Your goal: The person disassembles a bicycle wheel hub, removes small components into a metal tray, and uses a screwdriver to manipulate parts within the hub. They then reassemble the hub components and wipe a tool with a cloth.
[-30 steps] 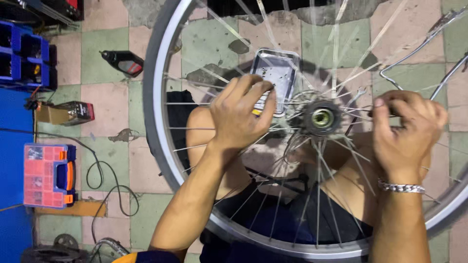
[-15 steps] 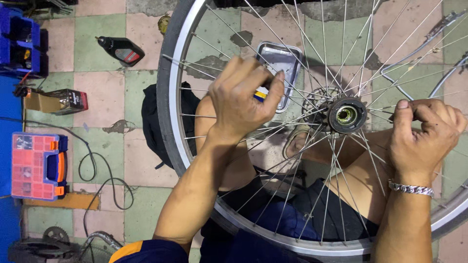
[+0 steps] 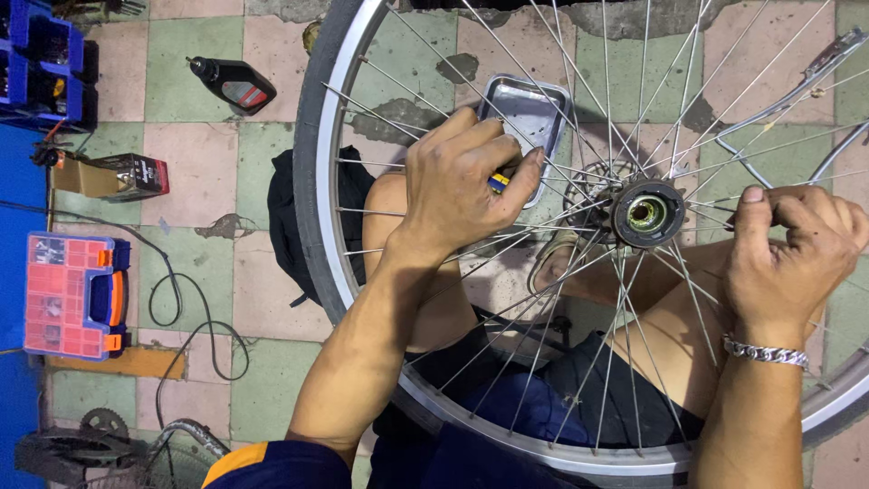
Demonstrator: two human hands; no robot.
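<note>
A bicycle wheel lies flat across my lap, its silver rim (image 3: 328, 172) and black tyre curving from top left to bottom right. The dark hub (image 3: 647, 215) sits right of centre with thin spokes fanning out. My left hand (image 3: 466, 186) rests on top of the spokes just left of the hub, closed on a small tool with a blue and yellow handle (image 3: 499, 183). My right hand (image 3: 789, 258), wearing a silver bracelet, is to the right of the hub with its fingers pinched around a spoke.
A shallow metal tray (image 3: 529, 109) lies on the tiled floor beneath the spokes. On the left are a black oil bottle (image 3: 231, 84), a small carton (image 3: 122, 175), an orange and blue parts organiser (image 3: 72, 294), a black cable (image 3: 186, 326) and blue bins (image 3: 41, 59).
The view has shifted, so the wheel and both hands sit further right in frame. My left hand has stayed closed on the tool and my right hand has stayed on the spoke.
</note>
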